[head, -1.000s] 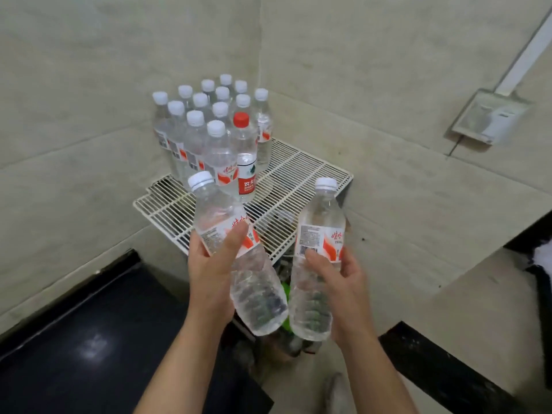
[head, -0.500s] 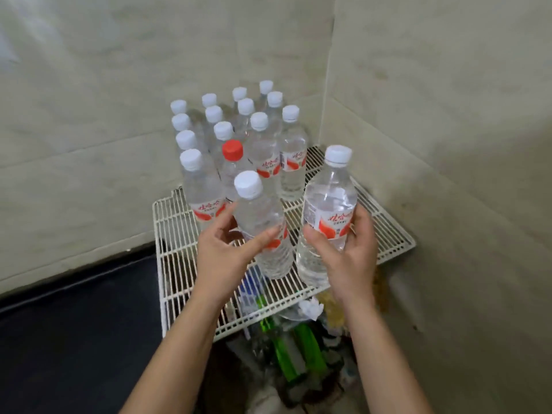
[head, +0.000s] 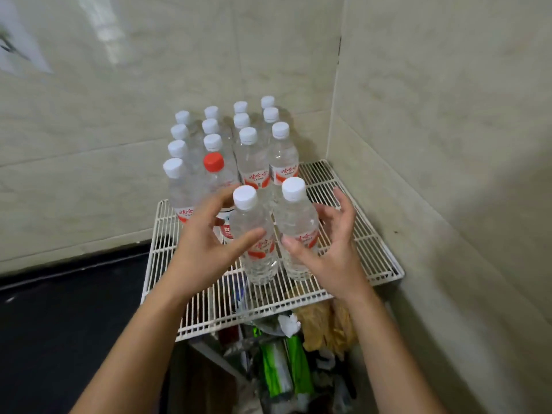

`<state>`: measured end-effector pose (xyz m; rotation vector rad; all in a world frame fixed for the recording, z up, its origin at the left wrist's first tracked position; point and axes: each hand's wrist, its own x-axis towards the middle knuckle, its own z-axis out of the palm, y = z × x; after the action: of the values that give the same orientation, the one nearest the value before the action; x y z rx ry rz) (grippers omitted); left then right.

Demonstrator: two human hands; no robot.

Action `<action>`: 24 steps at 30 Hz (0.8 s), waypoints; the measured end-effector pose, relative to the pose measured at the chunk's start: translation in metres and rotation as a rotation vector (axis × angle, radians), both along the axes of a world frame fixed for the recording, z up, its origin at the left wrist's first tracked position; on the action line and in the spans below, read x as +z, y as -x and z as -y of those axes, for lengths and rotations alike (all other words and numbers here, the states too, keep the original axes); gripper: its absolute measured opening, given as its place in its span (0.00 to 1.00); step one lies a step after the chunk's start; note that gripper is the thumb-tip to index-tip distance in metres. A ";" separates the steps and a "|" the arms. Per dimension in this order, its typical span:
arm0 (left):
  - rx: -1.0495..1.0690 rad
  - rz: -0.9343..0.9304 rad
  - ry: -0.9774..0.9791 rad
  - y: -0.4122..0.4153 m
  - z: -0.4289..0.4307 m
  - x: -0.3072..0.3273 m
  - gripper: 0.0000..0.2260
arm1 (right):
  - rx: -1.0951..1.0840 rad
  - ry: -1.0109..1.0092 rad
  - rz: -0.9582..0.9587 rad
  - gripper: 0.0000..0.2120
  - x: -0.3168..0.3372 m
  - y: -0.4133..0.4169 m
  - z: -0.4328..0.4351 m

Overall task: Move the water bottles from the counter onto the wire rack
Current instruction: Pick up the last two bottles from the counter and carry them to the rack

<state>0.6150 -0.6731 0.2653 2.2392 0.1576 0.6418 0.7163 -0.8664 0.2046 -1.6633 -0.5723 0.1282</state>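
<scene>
Both hands sit loose around the two front bottles. Left hand (head: 206,246): fingers (head: 215,204) spread, only slightly bent, left of and behind the near-left bottle (head: 260,264). The thumb lies across its label, but I can't tell if it actually touches. Right hand (head: 331,249): fingers (head: 343,204) splayed, off the near-right bottle (head: 295,216) on its right side. The thumb tip is at the label, contact unclear. Neither hand wraps a bottle.

Both bottles stand upright on the wire rack (head: 367,243), white caps, side by side between the two sets of fingers, nearly touching each other.

Beyond the fingertips a block of white-cap bottles (head: 254,162) stands in rows back toward the wall corner. One red-cap bottle (head: 213,162) is just beyond the left fingers, partly hidden by them.

Below the wrists, under the rack: green packets (head: 280,360) and a tan bag (head: 319,327). A dark surface (head: 59,309) lies left of the left forearm.
</scene>
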 end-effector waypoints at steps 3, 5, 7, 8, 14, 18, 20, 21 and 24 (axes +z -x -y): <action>0.075 0.017 -0.095 -0.002 -0.001 0.018 0.24 | 0.019 0.013 0.090 0.39 0.032 -0.012 0.006; 0.064 -0.033 -0.174 -0.008 -0.004 0.026 0.24 | 0.067 0.119 0.175 0.33 0.053 -0.021 0.005; 0.025 -0.066 -0.252 -0.015 -0.006 0.033 0.21 | 0.134 0.272 0.253 0.31 0.069 -0.027 0.002; 0.009 -0.074 -0.267 -0.019 -0.006 0.039 0.19 | 0.155 0.329 0.290 0.30 0.076 -0.031 0.001; 0.035 -0.048 -0.292 -0.050 -0.008 0.070 0.18 | 0.112 0.346 0.308 0.19 0.085 -0.040 0.010; 0.039 -0.086 -0.349 -0.076 -0.020 0.083 0.21 | 0.011 0.322 0.306 0.10 0.082 -0.043 0.012; 0.034 -0.139 -0.392 -0.087 -0.030 0.083 0.19 | -0.020 0.346 0.324 0.11 0.085 -0.049 0.010; 0.034 -0.166 -0.406 -0.091 -0.035 0.082 0.18 | -0.021 0.356 0.326 0.13 0.088 -0.052 0.008; 0.042 -0.210 -0.418 -0.097 -0.045 0.075 0.17 | -0.009 0.426 0.381 0.14 0.098 -0.063 -0.003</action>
<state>0.7122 -0.6276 0.3398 2.7137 0.1891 0.4932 0.7788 -0.8634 0.3021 -2.1239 -0.8681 -0.0830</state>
